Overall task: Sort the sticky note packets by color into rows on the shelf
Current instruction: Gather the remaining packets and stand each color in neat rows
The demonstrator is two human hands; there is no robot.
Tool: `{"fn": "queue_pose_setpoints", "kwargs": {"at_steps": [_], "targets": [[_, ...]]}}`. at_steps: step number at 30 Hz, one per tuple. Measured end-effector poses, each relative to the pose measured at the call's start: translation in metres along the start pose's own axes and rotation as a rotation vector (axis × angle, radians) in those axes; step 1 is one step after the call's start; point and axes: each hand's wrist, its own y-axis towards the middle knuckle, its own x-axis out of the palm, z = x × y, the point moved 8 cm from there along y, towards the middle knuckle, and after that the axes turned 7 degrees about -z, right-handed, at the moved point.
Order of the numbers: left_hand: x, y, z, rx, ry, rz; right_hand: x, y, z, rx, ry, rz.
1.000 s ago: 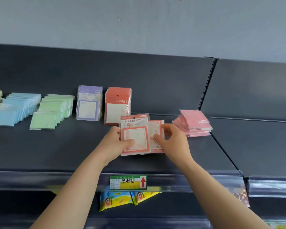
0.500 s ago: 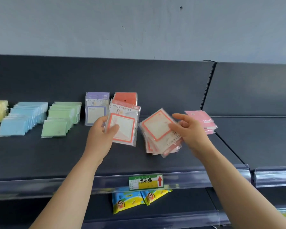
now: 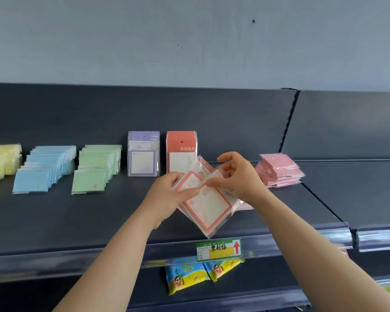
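Observation:
Both hands hold a fanned bundle of red-bordered sticky note packets [image 3: 208, 206] tilted above the dark shelf [image 3: 77, 217]. My left hand [image 3: 169, 197] grips the bundle's left side, thumb on top. My right hand [image 3: 236, 176] pinches its upper right edge. On the shelf lie a yellow row [image 3: 0, 161], a blue row [image 3: 45, 167] and a green row [image 3: 97, 167]. A purple stack [image 3: 143, 154] and a red stack [image 3: 181, 147] stand upright against the back. A loose pink pile [image 3: 279, 171] lies at the right.
The shelf's clear front rail carries a green and yellow price tag [image 3: 218, 248]. Below it hang yellow and blue snack packets [image 3: 198, 273]. A second shelf section [image 3: 358, 190] adjoins on the right, behind a divider. A grey wall rises above.
Half a second ago each hand held its own batch of red packets, apart. Now the hands have come together and the batches are merged into one bundle, lower on the shelf front.

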Motion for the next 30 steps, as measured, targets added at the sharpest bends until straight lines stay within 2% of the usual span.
{"fn": "queue_pose_setpoints", "kwargs": {"at_steps": [2, 5, 8, 11, 13, 15, 18, 20, 25, 30], "targets": [[-0.010, -0.002, -0.009, -0.020, -0.081, 0.073, -0.002, -0.002, 0.005, 0.000, -0.013, 0.063], [-0.023, -0.006, -0.020, -0.035, -0.244, 0.187, 0.002, -0.007, 0.015, 0.062, -0.082, 0.014], [-0.016, -0.004, -0.024, -0.061, -0.309, 0.145, 0.011, -0.011, 0.012, 0.046, 0.023, -0.046], [-0.003, 0.000, -0.026, -0.079, -0.273, 0.087, 0.006, -0.009, 0.011, -0.008, 0.145, -0.022], [-0.009, 0.001, -0.031, -0.079, -0.249, 0.165, -0.013, -0.009, 0.023, 0.007, 0.048, 0.112], [-0.017, 0.002, -0.041, -0.102, -0.293, 0.245, -0.031, -0.013, 0.040, 0.091, -0.154, 0.204], [-0.011, 0.003, -0.053, -0.162, -0.427, 0.249, -0.027, -0.019, 0.073, 0.302, -0.373, 0.091], [-0.002, 0.002, -0.052, -0.170, -0.434, 0.206, -0.019, -0.023, 0.086, 0.396, -0.419, 0.028], [0.006, 0.005, -0.059, -0.190, -0.461, 0.215, -0.024, -0.022, 0.089, 0.392, -0.345, 0.069], [0.006, 0.004, -0.061, -0.181, -0.503, 0.243, -0.026, -0.021, 0.092, 0.385, -0.173, 0.079]]}}
